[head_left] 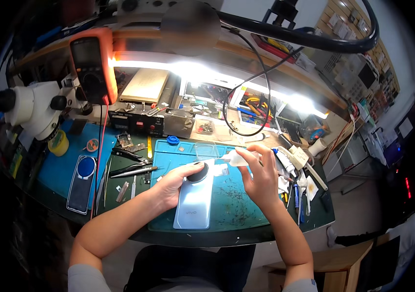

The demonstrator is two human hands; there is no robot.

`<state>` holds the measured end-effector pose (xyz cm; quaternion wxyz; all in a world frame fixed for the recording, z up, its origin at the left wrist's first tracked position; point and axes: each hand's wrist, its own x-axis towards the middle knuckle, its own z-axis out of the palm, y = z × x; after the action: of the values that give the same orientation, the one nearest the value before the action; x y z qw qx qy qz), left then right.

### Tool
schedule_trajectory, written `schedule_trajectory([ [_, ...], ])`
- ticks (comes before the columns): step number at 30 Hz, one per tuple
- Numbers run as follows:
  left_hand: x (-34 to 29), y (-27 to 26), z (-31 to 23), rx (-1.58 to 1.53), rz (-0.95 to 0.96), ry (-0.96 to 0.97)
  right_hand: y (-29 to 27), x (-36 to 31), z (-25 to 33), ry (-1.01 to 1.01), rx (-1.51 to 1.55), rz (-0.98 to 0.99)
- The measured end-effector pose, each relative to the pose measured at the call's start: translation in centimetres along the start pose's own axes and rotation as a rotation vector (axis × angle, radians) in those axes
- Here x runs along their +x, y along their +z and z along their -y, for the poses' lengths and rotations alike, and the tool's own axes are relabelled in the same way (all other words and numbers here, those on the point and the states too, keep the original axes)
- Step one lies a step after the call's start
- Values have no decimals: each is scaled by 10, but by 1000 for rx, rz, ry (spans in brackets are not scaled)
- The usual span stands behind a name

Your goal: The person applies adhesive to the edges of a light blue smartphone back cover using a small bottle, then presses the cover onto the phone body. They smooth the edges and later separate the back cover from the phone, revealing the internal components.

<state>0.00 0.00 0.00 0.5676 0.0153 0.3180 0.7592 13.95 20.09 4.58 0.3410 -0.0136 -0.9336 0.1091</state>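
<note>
A light blue smartphone (193, 209) lies back side up on the teal work mat (239, 194). My left hand (172, 186) grips its upper left side, with the thumb over the round black camera disc (198, 172). In my right hand (262, 179) is a small white squeeze bottle (237, 158), pinched between thumb and fingers and tilted on its side. Its thin tip points left at the phone's top edge; whether it touches cannot be made out. A clear plastic box (206, 150) sits just beyond the phone.
At the left stand a white microscope (34, 104), an orange multimeter (94, 65), a yellow tub (58, 144) and another phone (80, 192) with a blue disc. Pliers (128, 155) and tweezers lie left of the mat. Several tools and tubes (285, 161) crowd its right side. A black cable loop (269, 92) hangs above.
</note>
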Motion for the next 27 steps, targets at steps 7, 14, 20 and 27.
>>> schedule_trajectory([
  [7,-4,-6,-7,15,13,-5,-7,13,6,-314,-277,-86],
  [14,-1,-2,-5,-2,-6,0,-11,10,6,-383,-343,-54],
  [20,-4,0,-5,17,-47,3,-12,11,7,-397,-362,-52],
  [27,-2,-3,-5,16,-11,3,-10,11,4,-371,-334,-61],
])
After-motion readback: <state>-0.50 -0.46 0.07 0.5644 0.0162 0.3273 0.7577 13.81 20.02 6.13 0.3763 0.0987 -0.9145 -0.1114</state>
